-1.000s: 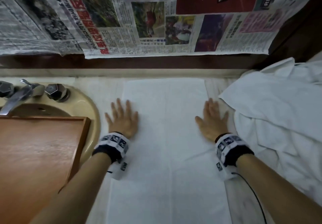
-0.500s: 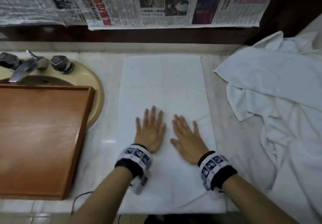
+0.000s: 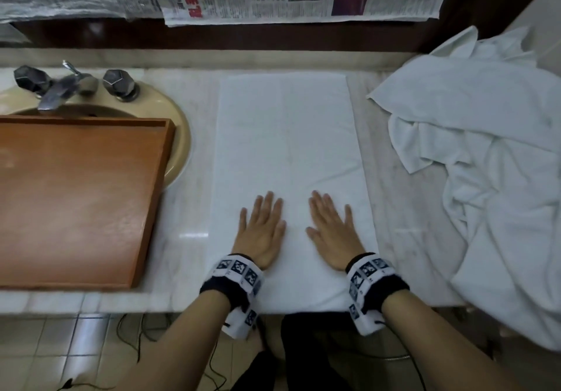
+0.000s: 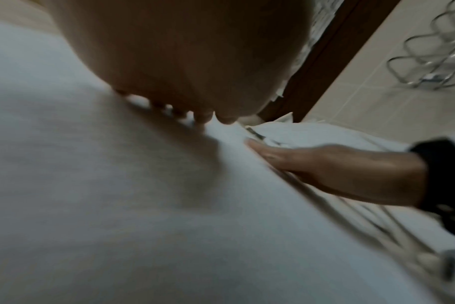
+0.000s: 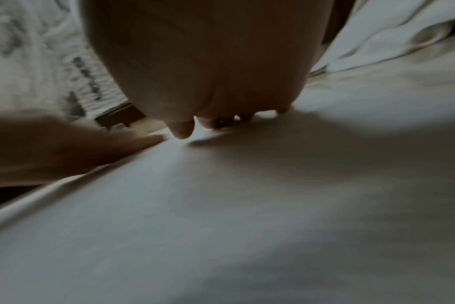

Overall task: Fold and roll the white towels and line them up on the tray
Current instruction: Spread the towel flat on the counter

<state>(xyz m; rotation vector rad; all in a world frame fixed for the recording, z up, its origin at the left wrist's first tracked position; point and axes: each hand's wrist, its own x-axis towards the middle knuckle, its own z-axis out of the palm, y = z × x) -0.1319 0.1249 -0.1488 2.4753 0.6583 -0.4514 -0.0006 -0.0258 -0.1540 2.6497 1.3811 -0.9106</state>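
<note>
Both the left hand (image 3: 261, 232) and the right hand (image 3: 333, 234) press flat, fingers straight and palms down, side by side on the near end of the folded white towel (image 3: 288, 135) spread lengthwise on the marble counter (image 3: 188, 208) (between the wooden tray (image 3: 76, 196) and a heap of loose towels (image 3: 491, 162)).

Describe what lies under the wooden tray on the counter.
The wooden tray sits over a beige sink; its rim and the tap show behind. The basin beneath is hidden.
</note>
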